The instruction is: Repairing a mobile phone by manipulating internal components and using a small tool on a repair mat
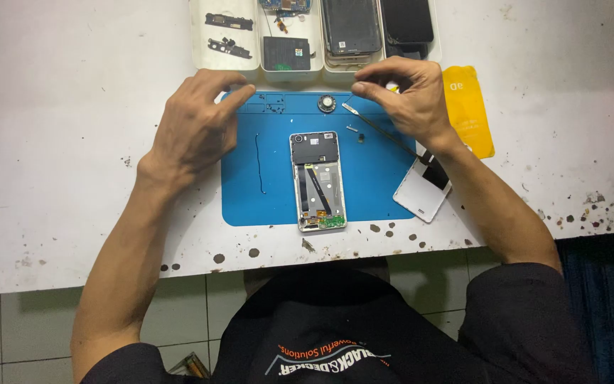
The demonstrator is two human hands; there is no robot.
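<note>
White and speckled with dark stains, the worktop (72, 178) is seen from above, with a blue rectangular rubber mat (264, 192) laid near its front edge. An opened smartphone with its back cover removed (318, 181) lies upright at the middle of the mat, below and between both hands, touched by neither. The left hand (193, 128) is rested at the mat's upper left corner, loosely curled, with nothing seen in its grip. The right hand (406, 96) is held over the mat's upper right corner, its fingertips pinched together on something too small to be told; a thin metal tool (374, 124) lies slanted just beneath it. A small round silver part (327, 104) sits between the hands. A thin black cable (259, 163) lies left of the phone.

Along the far edge, white plastic trays (225, 60) are lined up, holding small black components, a circuit board and stacked phone bodies. A yellow plastic sleeve (469, 107) and a white phone back cover (421, 193) lie right of the mat. Bare worktop is left at the far left.
</note>
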